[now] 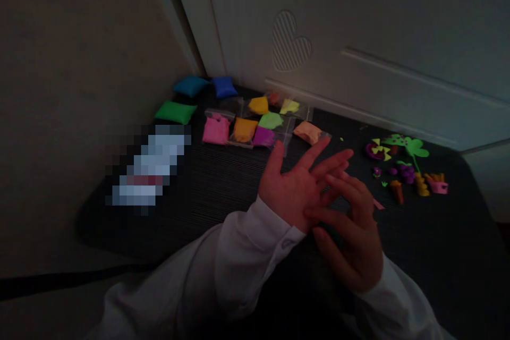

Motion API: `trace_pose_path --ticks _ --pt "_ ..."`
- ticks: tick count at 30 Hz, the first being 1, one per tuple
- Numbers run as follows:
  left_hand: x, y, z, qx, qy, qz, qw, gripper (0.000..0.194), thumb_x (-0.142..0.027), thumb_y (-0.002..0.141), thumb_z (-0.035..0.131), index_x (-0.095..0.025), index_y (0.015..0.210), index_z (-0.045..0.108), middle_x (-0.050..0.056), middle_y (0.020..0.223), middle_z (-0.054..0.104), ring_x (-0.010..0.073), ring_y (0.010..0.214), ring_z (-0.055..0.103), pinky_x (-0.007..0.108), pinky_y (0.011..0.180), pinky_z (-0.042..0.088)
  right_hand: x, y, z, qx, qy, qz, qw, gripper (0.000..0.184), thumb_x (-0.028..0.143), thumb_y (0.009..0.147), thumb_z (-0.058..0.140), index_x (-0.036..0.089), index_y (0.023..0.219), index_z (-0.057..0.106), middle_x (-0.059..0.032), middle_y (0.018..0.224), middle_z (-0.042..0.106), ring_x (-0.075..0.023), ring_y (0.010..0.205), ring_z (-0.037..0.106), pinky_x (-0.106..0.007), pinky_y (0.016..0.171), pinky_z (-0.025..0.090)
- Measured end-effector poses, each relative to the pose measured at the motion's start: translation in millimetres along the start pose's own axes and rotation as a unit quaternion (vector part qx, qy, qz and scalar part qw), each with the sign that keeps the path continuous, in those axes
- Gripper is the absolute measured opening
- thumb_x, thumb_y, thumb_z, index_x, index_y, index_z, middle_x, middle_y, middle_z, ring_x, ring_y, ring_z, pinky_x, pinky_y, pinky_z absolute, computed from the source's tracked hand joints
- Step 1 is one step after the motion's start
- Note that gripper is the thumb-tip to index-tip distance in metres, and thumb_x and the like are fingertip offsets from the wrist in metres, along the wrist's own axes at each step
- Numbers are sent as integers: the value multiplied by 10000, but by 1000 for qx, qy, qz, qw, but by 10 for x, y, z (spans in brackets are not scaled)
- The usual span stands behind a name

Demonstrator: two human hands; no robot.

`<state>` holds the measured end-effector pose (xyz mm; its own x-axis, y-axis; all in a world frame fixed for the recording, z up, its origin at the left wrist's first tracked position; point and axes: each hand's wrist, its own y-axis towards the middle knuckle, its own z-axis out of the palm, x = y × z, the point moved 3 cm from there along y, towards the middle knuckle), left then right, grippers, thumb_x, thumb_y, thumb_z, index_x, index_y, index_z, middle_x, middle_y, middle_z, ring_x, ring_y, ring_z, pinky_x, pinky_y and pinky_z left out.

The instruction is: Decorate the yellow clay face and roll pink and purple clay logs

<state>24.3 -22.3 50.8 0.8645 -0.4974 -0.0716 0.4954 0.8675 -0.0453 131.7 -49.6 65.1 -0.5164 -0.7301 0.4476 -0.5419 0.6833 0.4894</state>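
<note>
Held left hand (295,188) wide, palm up, just before the peach clay packet (308,132) on the desk (223,180); curled right hand (342,223) loosely over it, grip impossible to tell. Probably risked flattening the pink strip (378,204) or purple clay grapes (407,173) by a careless right-hand sweep. Showed pink clay (215,130) and purple clay (263,137) in clear bags (220,113), fries (436,177) in a pink cup (439,187).

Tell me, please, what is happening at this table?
A person's left hand is open, palm up, and the right hand curls close over its edge; it is too dark to tell whether anything small is between them. Beyond, bright packets lie on the dark table, and small colourful models sit to the right.
</note>
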Motion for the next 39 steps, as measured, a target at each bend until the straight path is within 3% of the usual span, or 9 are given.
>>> trace_pose_path --ticks 24,32,39 --pt "-24 14 -13 -6 11 14 1000 672 -655 743 189 -239 1253 325 93 1290 396 209 1272 223 328 956 242 -8 -41 20 -32 -92 -28 995 303 219 654 560 252 953 599 -30 1250 380 -299 1134 351 -544 934 253" --pt "-38 14 -10 -11 11 20 1000 677 -660 738 196 -233 1247 331 97 1278 408 210 1249 274 323 915 280 -23 -52 31 -26 -78 -29 996 335 235 660 547 248 993 576 -33 1251 390 -299 1143 344 -545 939 248" --pt "-31 3 29 -18 -2 22 1000 665 -653 742 200 -228 1229 357 98 1271 415 224 1250 269 348 948 257 -60 -60 -39 -37 -1 -5 999 355 203 680 514 218 1035 524 -66 1255 377 -305 1159 336 -552 924 274"
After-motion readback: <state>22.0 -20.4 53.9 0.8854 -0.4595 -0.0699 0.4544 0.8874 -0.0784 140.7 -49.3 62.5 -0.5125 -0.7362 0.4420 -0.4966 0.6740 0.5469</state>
